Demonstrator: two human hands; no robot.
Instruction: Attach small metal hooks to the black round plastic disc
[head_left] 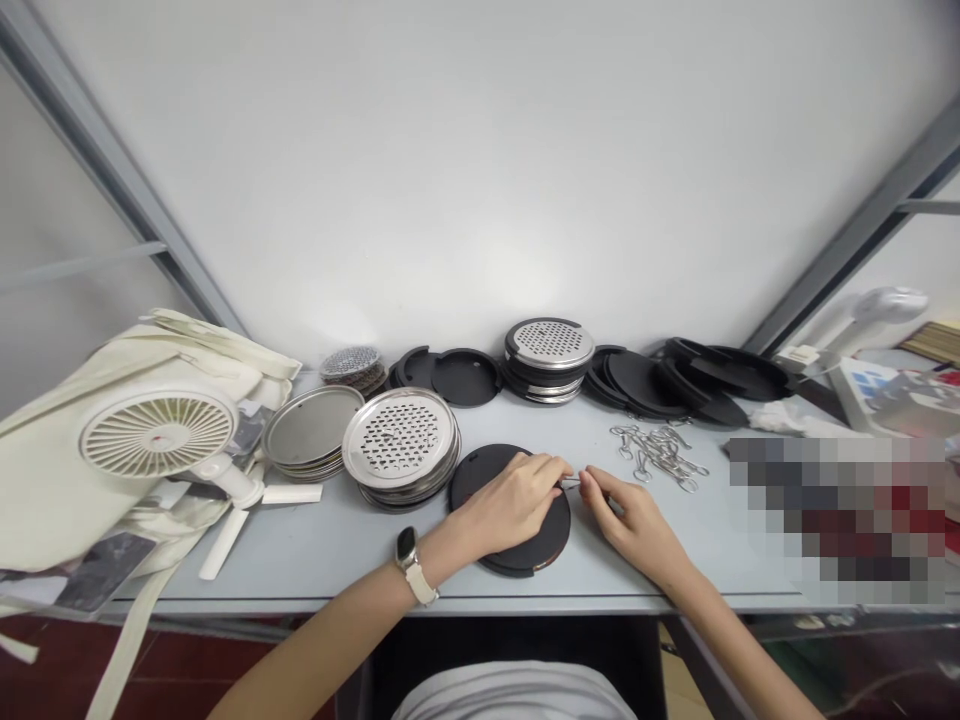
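My left hand (514, 500), with a watch on its wrist, rests on a black round lid (517, 555) lying flat near the table's front edge. Its fingertips are pinched together at the lid's right rim. My right hand (637, 515) is just to the right, its fingers pinched too. Both pinch a small metal wire clip (571, 484) between them. A loose heap of the same wire clips (660, 452) lies behind my right hand.
Stacks of perforated metal discs (401, 440) and plain metal plates (311, 430) stand to the left. Black lids (679, 380) and another perforated stack (549, 352) line the wall. A white fan (161, 435) and cream bag (60, 480) fill the left end of the grey table (337, 560).
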